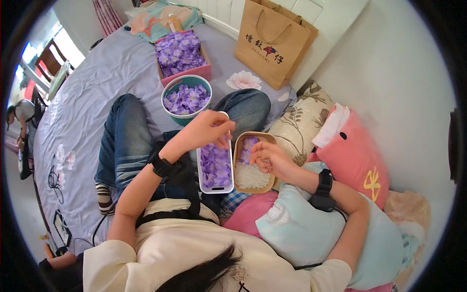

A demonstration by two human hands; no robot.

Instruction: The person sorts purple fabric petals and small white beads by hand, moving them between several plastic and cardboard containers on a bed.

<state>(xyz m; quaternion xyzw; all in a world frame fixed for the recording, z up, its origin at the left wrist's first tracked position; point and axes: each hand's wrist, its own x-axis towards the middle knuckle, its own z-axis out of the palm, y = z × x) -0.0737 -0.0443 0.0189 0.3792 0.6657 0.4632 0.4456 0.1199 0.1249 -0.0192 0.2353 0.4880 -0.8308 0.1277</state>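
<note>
My left hand (209, 130) hovers over the upper end of a narrow white plastic tray (200, 179) filled with purple artificial flower petals (215, 166). Its fingers bend downward, and whether something small is pinched between them is hidden. Above a tan tray (268, 135) is my right hand (268, 158), fingers curled. In that tray, small white bead-like pieces (251, 177) fill the near end, and a few purple flowers (248, 148) lie at the far end. I cannot make out anything held in the right hand. Both wrists wear black straps.
Beyond my legs, a green-and-white tub (178, 118) and a pink box (197, 73) hold more purple flowers. A brown paper bag (270, 43) leans by the wall. Pillows (303, 120) and a pink plush cushion (354, 153) crowd the right. Another person (25, 124) is at far left.
</note>
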